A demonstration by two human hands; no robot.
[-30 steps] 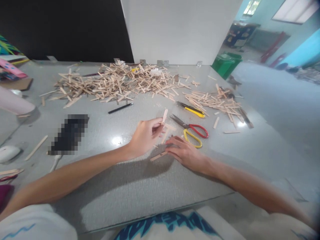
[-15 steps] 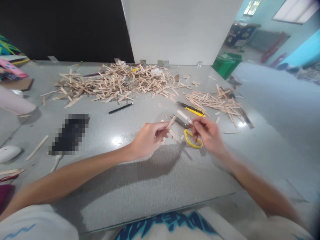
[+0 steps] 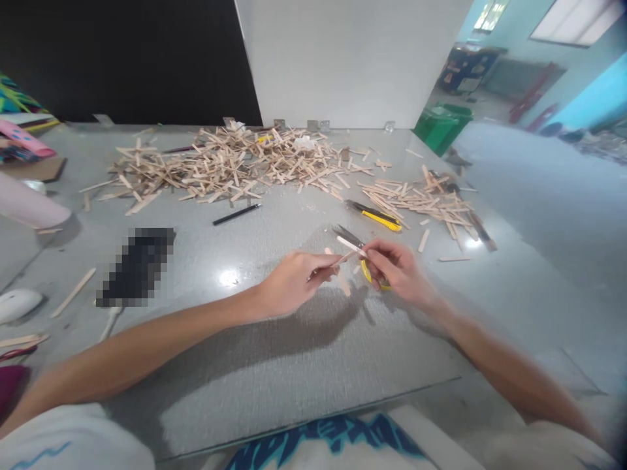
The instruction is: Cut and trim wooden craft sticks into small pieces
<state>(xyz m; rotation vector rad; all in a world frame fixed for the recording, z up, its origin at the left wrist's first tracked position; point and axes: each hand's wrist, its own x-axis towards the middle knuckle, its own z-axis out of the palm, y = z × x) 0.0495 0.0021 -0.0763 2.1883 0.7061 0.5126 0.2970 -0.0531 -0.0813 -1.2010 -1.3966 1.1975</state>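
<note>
My left hand (image 3: 294,282) is closed in a pinch on a short wooden stick (image 3: 343,258) that points right. Facing it, my right hand (image 3: 398,269) pinches another wooden stick (image 3: 350,244), whose tip meets the first one above the grey table (image 3: 274,365). Both hands hover over the scissors (image 3: 349,235) with yellow and red handles, mostly hidden under my right hand. A loose stick (image 3: 341,282) lies on the table below the hands.
A big heap of wooden sticks (image 3: 230,163) spreads along the back, a smaller pile (image 3: 421,199) at right. A yellow utility knife (image 3: 375,214) and a black pen (image 3: 237,213) lie between. A blurred dark object (image 3: 134,266) and a white mouse (image 3: 17,303) sit left.
My right hand lifted off the table with a stick and came over the scissors. Both hands have brought their sticks together, tip to tip.
</note>
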